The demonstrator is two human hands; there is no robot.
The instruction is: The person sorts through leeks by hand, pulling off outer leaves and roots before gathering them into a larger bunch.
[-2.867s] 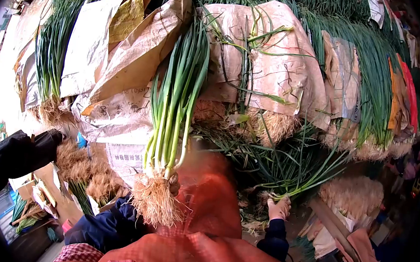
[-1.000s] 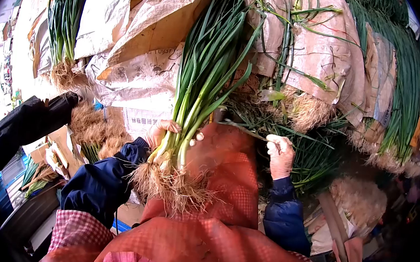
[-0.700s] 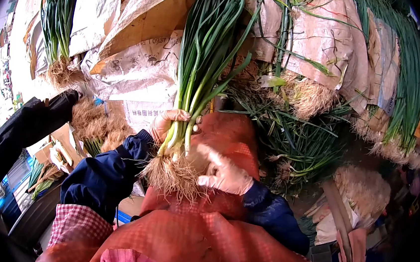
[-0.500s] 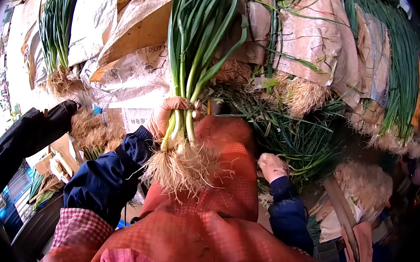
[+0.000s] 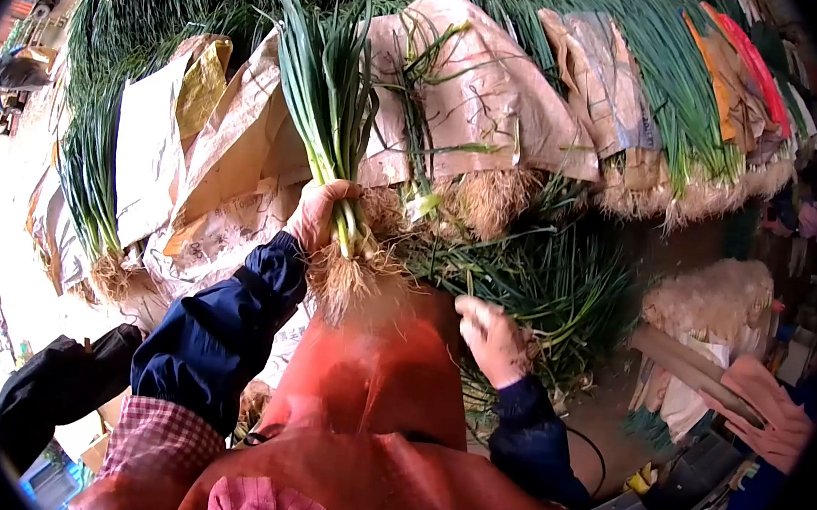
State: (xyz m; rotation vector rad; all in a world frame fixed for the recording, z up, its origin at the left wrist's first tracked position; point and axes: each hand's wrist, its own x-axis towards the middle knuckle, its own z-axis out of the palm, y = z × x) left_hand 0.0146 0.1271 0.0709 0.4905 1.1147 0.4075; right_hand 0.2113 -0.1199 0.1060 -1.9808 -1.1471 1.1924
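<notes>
My left hand [image 5: 313,216] is closed round a bunch of green onions [image 5: 329,102], gripping the pale stems just above the roots. The leaves point up and away, and the shaggy roots [image 5: 343,283] hang over my orange apron [image 5: 369,378]. To the right, my right hand [image 5: 493,340] hovers apart from the bunch, slightly blurred, its fingers loosely parted and pointing left with nothing seen in them. Beside and beyond it lies a heap of loose green leaves [image 5: 552,277].
Beige sacking [image 5: 471,95] covers rooted onion bundles [image 5: 495,204] ahead. More green onions lie at left [image 5: 90,179] and far right [image 5: 664,112]. A wooden bar [image 5: 695,372] with a pink glove [image 5: 769,413] on it stands at right, near another root bundle [image 5: 716,292]. Black cloth [image 5: 67,381] hangs at left.
The view has tilted up and shifted. My right hand has moved left and away from the leaf heap, its fingers loosening from a fist. My left hand still holds the onions, now turned slightly.
</notes>
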